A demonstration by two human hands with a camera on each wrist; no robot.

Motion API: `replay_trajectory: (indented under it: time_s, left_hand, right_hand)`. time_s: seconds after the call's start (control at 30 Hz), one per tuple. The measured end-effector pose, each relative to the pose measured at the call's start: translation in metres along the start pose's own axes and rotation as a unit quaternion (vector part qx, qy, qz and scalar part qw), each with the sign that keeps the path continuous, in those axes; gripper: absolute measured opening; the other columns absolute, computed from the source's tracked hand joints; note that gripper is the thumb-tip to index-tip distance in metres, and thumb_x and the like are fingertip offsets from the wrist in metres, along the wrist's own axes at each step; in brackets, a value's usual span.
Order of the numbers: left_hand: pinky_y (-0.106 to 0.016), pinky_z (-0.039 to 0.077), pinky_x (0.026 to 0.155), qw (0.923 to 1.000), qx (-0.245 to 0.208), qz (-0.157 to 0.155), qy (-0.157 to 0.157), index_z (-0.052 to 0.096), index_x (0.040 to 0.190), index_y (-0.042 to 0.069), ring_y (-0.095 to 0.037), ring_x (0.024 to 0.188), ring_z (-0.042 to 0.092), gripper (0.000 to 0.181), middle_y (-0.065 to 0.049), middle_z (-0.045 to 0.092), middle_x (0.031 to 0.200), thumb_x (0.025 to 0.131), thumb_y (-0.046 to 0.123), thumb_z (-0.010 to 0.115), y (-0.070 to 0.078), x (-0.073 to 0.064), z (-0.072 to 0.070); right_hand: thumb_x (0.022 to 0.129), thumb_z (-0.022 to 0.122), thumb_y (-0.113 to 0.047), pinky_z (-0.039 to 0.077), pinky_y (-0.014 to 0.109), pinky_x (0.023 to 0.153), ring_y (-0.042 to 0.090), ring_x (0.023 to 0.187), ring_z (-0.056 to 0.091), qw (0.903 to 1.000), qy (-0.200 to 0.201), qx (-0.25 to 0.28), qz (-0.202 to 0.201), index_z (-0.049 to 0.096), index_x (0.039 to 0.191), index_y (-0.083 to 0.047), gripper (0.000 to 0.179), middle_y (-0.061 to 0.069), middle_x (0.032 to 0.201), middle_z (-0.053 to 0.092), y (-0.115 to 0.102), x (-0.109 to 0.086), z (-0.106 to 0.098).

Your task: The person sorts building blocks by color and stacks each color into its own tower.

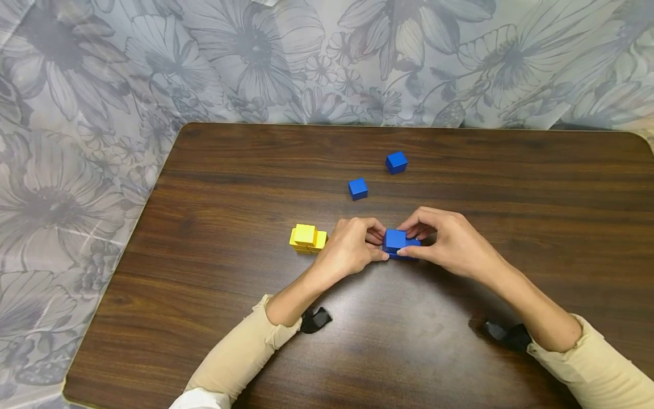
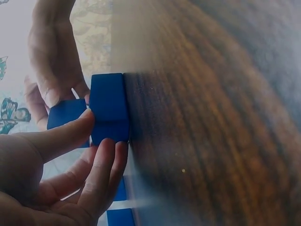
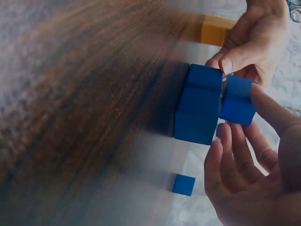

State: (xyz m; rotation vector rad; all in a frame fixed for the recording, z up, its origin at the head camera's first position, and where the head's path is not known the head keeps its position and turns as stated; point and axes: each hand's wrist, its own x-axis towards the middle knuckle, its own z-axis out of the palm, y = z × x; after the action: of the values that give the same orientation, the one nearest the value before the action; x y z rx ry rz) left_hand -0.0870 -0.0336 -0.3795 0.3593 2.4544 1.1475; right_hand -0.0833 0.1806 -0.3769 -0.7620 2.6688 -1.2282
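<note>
Two blue cubes (image 3: 197, 110) sit side by side on the table as a low row. One more blue cube (image 1: 395, 241) is over the row's left part; the right wrist view shows a thin gap between it and the row. My right hand (image 1: 455, 244) pinches this upper cube between thumb and fingertips. With thumb and fingers on opposite sides, my left hand (image 1: 349, 244) holds the left end of the row. Left of my left hand stands a small stack of yellow blocks (image 1: 305, 234), one on top of others, partly hidden by that hand.
Two loose blue cubes lie farther back: the nearer cube (image 1: 358, 189) and the farther cube (image 1: 396, 163). The brown wood-grain table (image 1: 230, 182) has its back edge against a grey flowered cloth (image 1: 255, 57). Black straps hang at both wrists.
</note>
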Motion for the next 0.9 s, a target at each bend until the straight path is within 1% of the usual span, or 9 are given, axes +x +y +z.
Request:
replay_trajectory:
  time_s: [0.27, 0.4, 0.6, 0.83, 0.9]
  left_hand:
    - [-0.014, 0.053, 0.072, 1.0, 0.002, 0.007, -0.007, 0.071, 0.109, 0.008, -0.007, 0.087, 0.068, 0.037, 0.0, 0.072, 0.1, 0.076, 0.01, 0.087, 0.001, 0.0001, 0.0001]
    - [-0.013, 0.053, 0.072, 0.9999, 0.008, 0.009, -0.008, 0.07, 0.11, 0.009, -0.008, 0.088, 0.068, 0.038, 0.0, 0.072, 0.101, 0.076, 0.01, 0.088, 0.0014, -0.0001, 0.0003]
    - [-0.013, 0.053, 0.072, 0.9998, 0.008, 0.017, 0.0, 0.071, 0.107, 0.009, -0.007, 0.087, 0.069, 0.035, 0.001, 0.072, 0.098, 0.076, 0.009, 0.087, 0.0011, 0.0, 0.0002]
    - [-0.013, 0.053, 0.074, 0.9991, 0.009, 0.042, 0.006, 0.07, 0.108, 0.009, -0.006, 0.087, 0.068, 0.035, 0.0, 0.072, 0.1, 0.077, 0.006, 0.086, 0.0013, -0.0023, 0.0014]
    - [-0.013, 0.053, 0.074, 0.999, 0.007, 0.045, 0.005, 0.07, 0.107, 0.009, -0.006, 0.087, 0.068, 0.033, 0.0, 0.072, 0.1, 0.078, 0.006, 0.085, 0.0011, -0.0031, 0.0017]
  right_hand:
    - [0.073, 0.09, -0.017, 0.054, 0.025, 0.064, 0.007, 0.077, 0.062, 0.9996, 0.009, -0.023, -0.011, 0.071, 0.097, -0.019, 0.03, -0.01, 0.09, 0.067, -0.0007, -0.0027, 0.0009]
    - [0.073, 0.09, -0.017, 0.054, 0.026, 0.064, 0.007, 0.077, 0.062, 0.9995, 0.012, -0.025, -0.017, 0.071, 0.097, -0.019, 0.031, -0.01, 0.089, 0.067, -0.0008, -0.0029, 0.0014]
    - [0.074, 0.09, -0.014, 0.054, 0.025, 0.065, 0.007, 0.078, 0.063, 0.9994, 0.011, -0.021, -0.025, 0.071, 0.098, -0.019, 0.031, -0.01, 0.092, 0.068, -0.0007, -0.0026, 0.0013]
    - [0.074, 0.089, -0.014, 0.055, 0.025, 0.065, 0.008, 0.077, 0.063, 0.9993, 0.008, -0.023, -0.027, 0.07, 0.1, -0.018, 0.032, -0.009, 0.092, 0.068, -0.0012, -0.0041, 0.0017]
    - [0.074, 0.089, -0.014, 0.055, 0.025, 0.065, 0.008, 0.077, 0.063, 0.9993, 0.007, -0.023, -0.028, 0.07, 0.099, -0.018, 0.032, -0.009, 0.092, 0.068, -0.0011, -0.0046, 0.0018]
